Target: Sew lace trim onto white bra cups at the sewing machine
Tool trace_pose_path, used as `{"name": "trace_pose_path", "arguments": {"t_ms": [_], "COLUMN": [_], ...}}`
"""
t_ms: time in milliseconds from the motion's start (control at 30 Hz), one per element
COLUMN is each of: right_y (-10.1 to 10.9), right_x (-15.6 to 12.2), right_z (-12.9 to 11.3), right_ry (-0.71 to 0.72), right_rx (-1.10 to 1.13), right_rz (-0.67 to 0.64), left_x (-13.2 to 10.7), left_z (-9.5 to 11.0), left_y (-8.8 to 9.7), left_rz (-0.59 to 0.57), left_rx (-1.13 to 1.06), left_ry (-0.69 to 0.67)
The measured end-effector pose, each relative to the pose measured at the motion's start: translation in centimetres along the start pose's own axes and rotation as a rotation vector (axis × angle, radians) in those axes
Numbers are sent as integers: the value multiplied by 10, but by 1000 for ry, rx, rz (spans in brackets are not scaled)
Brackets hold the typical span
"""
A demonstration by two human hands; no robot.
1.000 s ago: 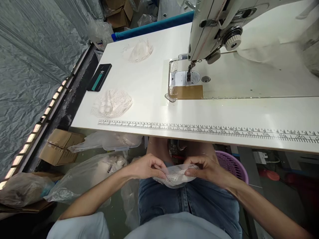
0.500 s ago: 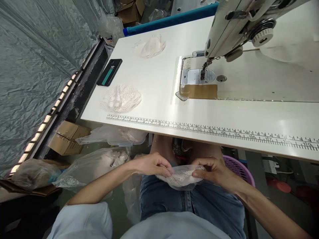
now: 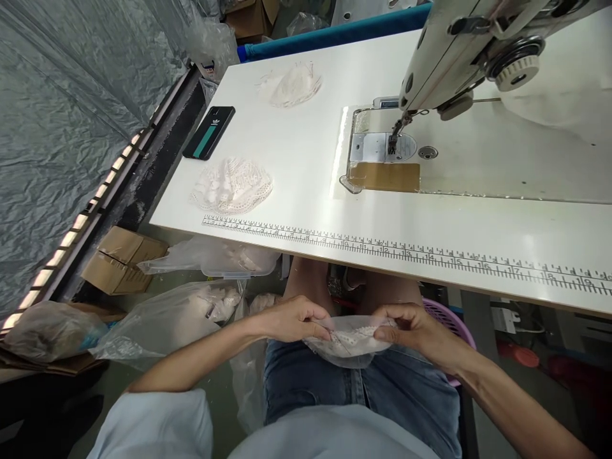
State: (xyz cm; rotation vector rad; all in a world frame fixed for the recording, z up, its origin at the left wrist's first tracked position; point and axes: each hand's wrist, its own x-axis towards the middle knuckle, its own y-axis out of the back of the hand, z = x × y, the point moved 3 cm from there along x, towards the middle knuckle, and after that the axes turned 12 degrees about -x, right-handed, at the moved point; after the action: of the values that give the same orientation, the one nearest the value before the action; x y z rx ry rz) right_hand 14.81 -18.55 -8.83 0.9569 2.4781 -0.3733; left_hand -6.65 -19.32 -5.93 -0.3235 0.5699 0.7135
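A white piece of lace fabric with a sheer layer is stretched between my hands, low over my lap and in front of the table edge. My left hand pinches its left end between thumb and fingers. At the right end, my right hand grips it with the thumb on top. The fingertips hide parts of both ends. On the table, a crumpled white lace piece lies at the left, and a smaller pale lace piece lies farther back.
A sewing machine stands at the right of the white table, which has a ruler scale along its front. A phone lies at the left edge. Below are plastic bags, a cardboard box and a purple basket.
The view has shifted slightly, so the table and machine sit a little differently in the picture. Both hands keep their hold on the lace fabric, with hardly any movement.
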Motion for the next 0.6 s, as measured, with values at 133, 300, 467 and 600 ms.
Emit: {"name": "trace_pose_path", "arguments": {"t_ms": [133,300,467,600], "right_y": [-8,-17,-22,-24], "right_x": [4,9,8,8], "right_z": [-10,-14,-11,-12], "right_ry": [39,33,40,32], "right_rx": [-6,-29,18,20], "right_rz": [-112,-112,-143,-128], "left_x": [-2,-5,-7,-1], "left_z": [3,-3,-4,1], "left_y": [0,4,2,-5], "left_rz": [-41,-69,-145,-101], "left_rx": [-51,-201,-308,-288], "left_ry": [50,113,151,119]}}
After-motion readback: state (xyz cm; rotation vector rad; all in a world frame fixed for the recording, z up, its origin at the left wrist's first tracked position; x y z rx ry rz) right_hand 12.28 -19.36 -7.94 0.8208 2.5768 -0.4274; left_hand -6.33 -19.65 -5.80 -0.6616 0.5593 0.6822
